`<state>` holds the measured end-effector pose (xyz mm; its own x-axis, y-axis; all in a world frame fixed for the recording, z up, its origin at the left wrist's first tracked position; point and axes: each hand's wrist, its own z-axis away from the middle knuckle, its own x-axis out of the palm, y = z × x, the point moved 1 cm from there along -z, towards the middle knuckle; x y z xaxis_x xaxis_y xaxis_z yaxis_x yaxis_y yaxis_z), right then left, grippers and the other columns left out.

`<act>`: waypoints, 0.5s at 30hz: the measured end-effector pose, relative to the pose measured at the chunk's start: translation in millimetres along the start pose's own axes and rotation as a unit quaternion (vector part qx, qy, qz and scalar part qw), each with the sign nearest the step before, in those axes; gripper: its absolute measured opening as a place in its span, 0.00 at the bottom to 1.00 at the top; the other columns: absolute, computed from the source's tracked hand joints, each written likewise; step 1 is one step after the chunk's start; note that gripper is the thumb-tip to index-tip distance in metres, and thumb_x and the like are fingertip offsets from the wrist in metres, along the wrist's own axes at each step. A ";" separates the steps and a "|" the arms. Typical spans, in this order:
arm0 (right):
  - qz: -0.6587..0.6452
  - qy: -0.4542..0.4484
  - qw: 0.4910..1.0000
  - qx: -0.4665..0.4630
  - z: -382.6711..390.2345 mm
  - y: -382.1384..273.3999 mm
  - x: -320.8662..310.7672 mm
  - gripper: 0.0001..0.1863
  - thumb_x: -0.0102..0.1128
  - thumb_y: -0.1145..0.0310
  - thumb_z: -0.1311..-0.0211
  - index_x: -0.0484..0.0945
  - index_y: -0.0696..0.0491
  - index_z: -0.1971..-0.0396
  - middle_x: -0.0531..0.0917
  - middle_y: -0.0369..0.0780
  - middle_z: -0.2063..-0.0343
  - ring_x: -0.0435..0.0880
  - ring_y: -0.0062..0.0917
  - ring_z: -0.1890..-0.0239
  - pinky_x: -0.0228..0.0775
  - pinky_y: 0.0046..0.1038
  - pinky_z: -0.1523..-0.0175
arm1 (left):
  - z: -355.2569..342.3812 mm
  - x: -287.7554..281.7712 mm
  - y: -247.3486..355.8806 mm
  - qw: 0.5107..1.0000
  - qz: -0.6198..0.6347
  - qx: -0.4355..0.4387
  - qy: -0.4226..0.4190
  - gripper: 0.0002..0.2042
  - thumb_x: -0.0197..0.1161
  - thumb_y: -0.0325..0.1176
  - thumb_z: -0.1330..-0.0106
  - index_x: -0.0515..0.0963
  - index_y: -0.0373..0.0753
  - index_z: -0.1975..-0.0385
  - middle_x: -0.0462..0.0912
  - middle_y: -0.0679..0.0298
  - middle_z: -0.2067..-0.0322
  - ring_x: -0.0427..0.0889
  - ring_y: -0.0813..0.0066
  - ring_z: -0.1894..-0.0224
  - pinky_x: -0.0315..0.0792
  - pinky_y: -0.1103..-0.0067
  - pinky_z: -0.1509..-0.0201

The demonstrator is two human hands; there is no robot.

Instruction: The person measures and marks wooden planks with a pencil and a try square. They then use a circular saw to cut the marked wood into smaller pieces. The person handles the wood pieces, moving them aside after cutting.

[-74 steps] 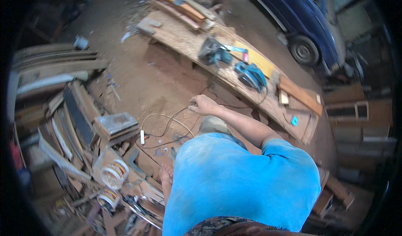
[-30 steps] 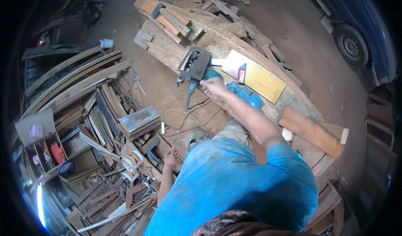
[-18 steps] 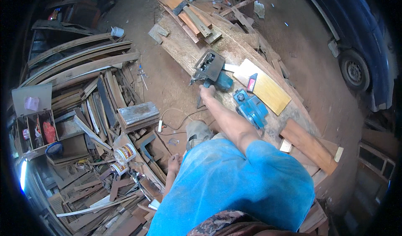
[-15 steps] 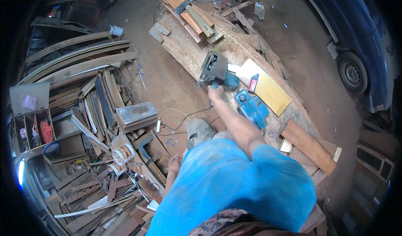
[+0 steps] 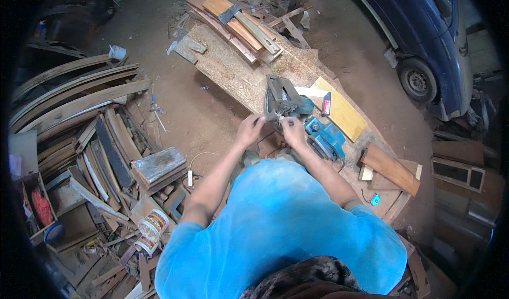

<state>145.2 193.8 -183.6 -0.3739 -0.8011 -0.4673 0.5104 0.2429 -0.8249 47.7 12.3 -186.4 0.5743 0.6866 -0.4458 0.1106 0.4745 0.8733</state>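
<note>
A circular saw [image 5: 286,96] with a dark metal base plate and teal body rests on the sawdust-covered bench [image 5: 222,79]. My left hand [image 5: 249,130] is at its near side, fingers closed in a pinch. Close beside it my right hand [image 5: 292,129] is pinched too. Something small and greyish shows between the fingertips, right against the saw's edge; its kind cannot be made out. Just right of my right hand stands a blue electric planer [image 5: 326,138]. A yellowish board [image 5: 343,113] lies beyond it, with a small red-and-dark box [image 5: 326,104] at its left edge.
Stacked planks [image 5: 233,26] with a hammer-like tool lie at the bench's far end. A brown board [image 5: 389,169] and a teal tape measure [image 5: 375,199] are at the near right. Scrap wood [image 5: 106,156] crowds the left; a dark blue vehicle [image 5: 419,39] stands right.
My left hand has come up from low at my side to the saw. My right hand has let go of the saw's handle and moved to its near edge. The view has shifted.
</note>
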 end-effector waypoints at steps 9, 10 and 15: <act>-0.625 -0.161 0.668 0.371 -20.5 31.0 39.5 0.18 0.54 0.50 0.24 0.75 0.51 0.63 0.80 0.37 0.73 0.78 0.24 0.75 0.70 0.23 0.73 | -97.8 30.8 4.7 0.989 -0.016 0.077 -0.125 0.22 0.54 0.52 0.24 0.77 0.33 0.63 0.82 0.38 0.65 0.81 0.34 0.57 0.72 0.52 0.56; -0.631 -0.175 0.657 0.375 -21.7 33.5 41.3 0.18 0.55 0.51 0.24 0.75 0.51 0.65 0.80 0.37 0.73 0.78 0.24 0.75 0.69 0.22 0.73 | -97.9 25.2 5.2 0.987 -0.016 0.086 -0.131 0.22 0.54 0.52 0.24 0.76 0.34 0.62 0.82 0.39 0.65 0.80 0.34 0.57 0.72 0.52 0.56; -0.463 -0.169 0.783 0.380 -29.9 39.2 35.1 0.15 0.60 0.56 0.26 0.76 0.53 0.65 0.80 0.36 0.75 0.77 0.21 0.76 0.68 0.20 0.75 | -99.6 17.2 5.8 0.980 0.001 0.096 -0.172 0.22 0.53 0.53 0.24 0.75 0.36 0.60 0.81 0.38 0.65 0.80 0.34 0.57 0.72 0.52 0.56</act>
<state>128.9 191.6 -241.9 -0.6953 -0.5713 0.4361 0.5028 -0.8202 -0.2729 -22.5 81.7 -208.6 0.8100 0.4460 -0.3808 0.2414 0.3381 0.9096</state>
